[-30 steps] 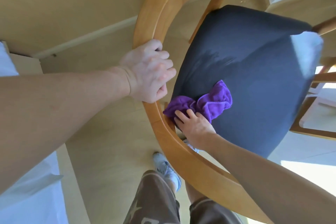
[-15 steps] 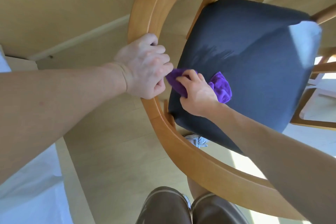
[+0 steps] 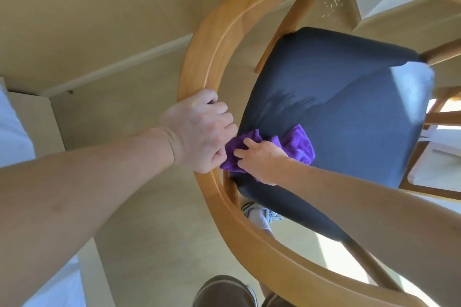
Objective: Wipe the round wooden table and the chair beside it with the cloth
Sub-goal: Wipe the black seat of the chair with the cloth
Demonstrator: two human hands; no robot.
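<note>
Head view: left hand (image 3: 199, 129) curled round the chair's curved wooden rail (image 3: 197, 62), gripping it. Right hand (image 3: 262, 159) presses the purple cloth (image 3: 299, 144) onto the dark seat cushion (image 3: 336, 107) at its near-left edge (fingers bent over the cloth, beside the left hand). Rest of the cushion is bare.

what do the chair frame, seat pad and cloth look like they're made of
Chair frame: apparently solid wood, honey-toned with a smooth, faintly glossy finish and visible grain.
Seat pad: dark navy woven fabric, matte and softly dimpled, likely padded.
Cloth: purple, fuzzy pile, probably microfibre, bunched under the right hand.
</note>
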